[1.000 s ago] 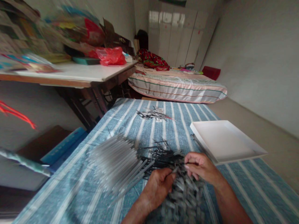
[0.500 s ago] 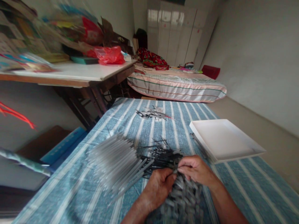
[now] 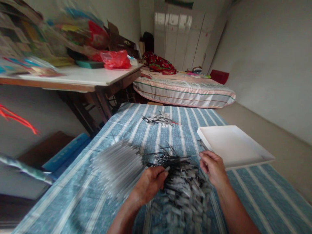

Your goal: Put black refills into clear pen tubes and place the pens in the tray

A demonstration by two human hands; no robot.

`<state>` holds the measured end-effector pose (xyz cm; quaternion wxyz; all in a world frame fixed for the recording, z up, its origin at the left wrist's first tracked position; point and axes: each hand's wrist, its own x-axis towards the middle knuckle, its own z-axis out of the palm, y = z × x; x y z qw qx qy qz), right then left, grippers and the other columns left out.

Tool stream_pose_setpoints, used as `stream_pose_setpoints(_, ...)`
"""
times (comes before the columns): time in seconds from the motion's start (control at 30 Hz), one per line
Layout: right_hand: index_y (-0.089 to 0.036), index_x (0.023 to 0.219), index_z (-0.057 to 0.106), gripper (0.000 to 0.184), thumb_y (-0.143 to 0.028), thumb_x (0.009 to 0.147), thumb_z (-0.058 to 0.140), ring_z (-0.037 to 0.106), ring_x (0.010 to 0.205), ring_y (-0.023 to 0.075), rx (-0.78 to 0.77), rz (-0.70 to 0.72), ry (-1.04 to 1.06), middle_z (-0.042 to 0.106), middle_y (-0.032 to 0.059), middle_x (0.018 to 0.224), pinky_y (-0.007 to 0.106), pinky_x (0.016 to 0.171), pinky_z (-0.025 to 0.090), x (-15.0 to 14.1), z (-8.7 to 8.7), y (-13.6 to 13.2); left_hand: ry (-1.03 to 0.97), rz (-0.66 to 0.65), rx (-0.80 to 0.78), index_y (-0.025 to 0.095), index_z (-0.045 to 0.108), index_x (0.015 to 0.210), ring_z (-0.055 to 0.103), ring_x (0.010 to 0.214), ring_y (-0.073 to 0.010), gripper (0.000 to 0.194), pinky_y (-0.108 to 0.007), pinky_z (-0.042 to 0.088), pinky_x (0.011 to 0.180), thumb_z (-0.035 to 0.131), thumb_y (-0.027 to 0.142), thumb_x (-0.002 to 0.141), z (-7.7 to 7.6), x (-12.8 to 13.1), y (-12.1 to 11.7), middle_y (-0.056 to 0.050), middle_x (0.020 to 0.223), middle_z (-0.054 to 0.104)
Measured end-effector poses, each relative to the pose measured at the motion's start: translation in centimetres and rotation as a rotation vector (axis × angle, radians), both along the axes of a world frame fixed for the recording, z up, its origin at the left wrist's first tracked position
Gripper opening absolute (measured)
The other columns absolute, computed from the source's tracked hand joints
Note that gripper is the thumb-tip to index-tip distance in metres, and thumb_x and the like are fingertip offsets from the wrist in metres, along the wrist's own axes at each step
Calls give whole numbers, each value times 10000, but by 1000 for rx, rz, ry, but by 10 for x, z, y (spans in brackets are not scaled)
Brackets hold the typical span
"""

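Two bare hands over a tabletop (image 3: 253, 191) spread with blue, pale-striped cloth, as seen from where I stand. The left hand (image 3: 149, 182) has its grip closed, thumb against forefinger, on a small grey piece (image 3: 167, 169), beside a heap of black sticks (image 3: 168, 160). The right hand (image 3: 213, 166), well apart from the left, has thumb and fingers drawn near each other by the edge of a shallow white box (image 3: 239, 146); whether this grip holds something thin, I cannot tell. Between the forearms: a loose pile of short grey pieces (image 3: 188, 196), blurred toward its near side. Left of the heap: long grey tubes (image 3: 119, 167), side by side. Farther back: a cluster of thin dark parts (image 3: 158, 119) on the cloth.
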<state>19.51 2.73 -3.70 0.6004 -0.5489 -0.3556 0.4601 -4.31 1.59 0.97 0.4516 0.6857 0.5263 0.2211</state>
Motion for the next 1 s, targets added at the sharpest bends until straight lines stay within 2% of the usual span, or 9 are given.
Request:
stream_pose_setpoints(0.07, -167, 689, 540, 325, -470, 678, 657, 298, 272, 43, -25, 17, -84, 479, -65, 385, 175, 300, 175, -4, -5, 1, -31, 92, 53, 179, 496, 497, 442, 490, -109, 344, -227, 329, 535, 464, 374, 780, -1, -1, 1, 40, 463, 476)
stream_pose_setpoints(0.17, -171, 617, 535, 347, -495, 709, 618, 321, 306, 60, -54, 90, -349, 456, -55, 378, 196, 331, 228, -3, -7, 1, -173, 241, 66, 174, 492, 511, 391, 441, -90, 341, -217, 314, 486, 487, 375, 786, -1, 2, 0, 51, 437, 426)
stream_pose_setpoints(0.27, -181, 556, 507, 364, -479, 750, 584, 386, 398, 83, 5, 38, -603, 434, -46, 403, 210, 420, 314, -1, 2, -3, -400, 321, 13, 158, 531, 588, 394, 428, -81, 320, -206, 312, 445, 529, 412, 782, 5, 9, -4, 42, 472, 471)
stream_pose_setpoints(0.33, -182, 553, 493, 367, -459, 790, 543, 396, 433, 85, 58, 52, -658, 426, -46, 429, 212, 459, 329, -6, 12, -9, -570, 356, -18, 145, 563, 671, 432, 454, -80, 276, -200, 336, 446, 576, 406, 759, 11, 16, -6, 20, 557, 548)
stream_pose_setpoints(0.4, -175, 598, 520, 329, -428, 807, 528, 405, 444, 83, 97, 227, -617, 445, -46, 457, 205, 465, 330, -18, 23, -18, -763, 366, -43, 142, 578, 752, 469, 493, -80, 230, -194, 368, 465, 607, 370, 749, 19, 26, -9, 4, 639, 593)
stream_pose_setpoints(0.5, -164, 715, 577, 215, -373, 766, 589, 437, 440, 78, 81, 604, -462, 497, -53, 489, 183, 439, 324, -45, 33, -34, -1015, 350, -73, 137, 576, 783, 500, 539, -81, 181, -194, 408, 509, 609, 314, 771, 28, 42, -13, -6, 670, 602)
stream_pose_setpoints(0.6, -167, 584, 496, 280, -318, 819, 513, 397, 364, 49, 65, 763, -388, 503, -55, 453, 162, 412, 320, -68, 36, -47, -1163, 401, -106, 139, 574, 804, 470, 502, -65, 150, -178, 389, 467, 611, 282, 777, 35, 53, -14, 5, 655, 585)
stream_pose_setpoints(0.83, -187, 514, 402, 359, -274, 861, 433, 393, 333, 51, 73, 720, -498, 407, -77, 354, 151, 429, 341, -82, 55, -51, -1320, 640, -97, 120, 552, 763, 384, 427, -40, 155, -136, 279, 355, 670, 176, 678, 45, 49, -6, 28, 584, 516)
stream_pose_setpoints(1.0, -193, 537, 383, 332, -270, 856, 427, 392, 346, 54, 91, 708, -580, 400, -80, 374, 158, 438, 329, -89, 73, -49, -1326, 694, -61, 110, 560, 768, 368, 411, -33, 175, -130, 255, 336, 668, 176, 647, 51, 46, -3, 29, 587, 507)
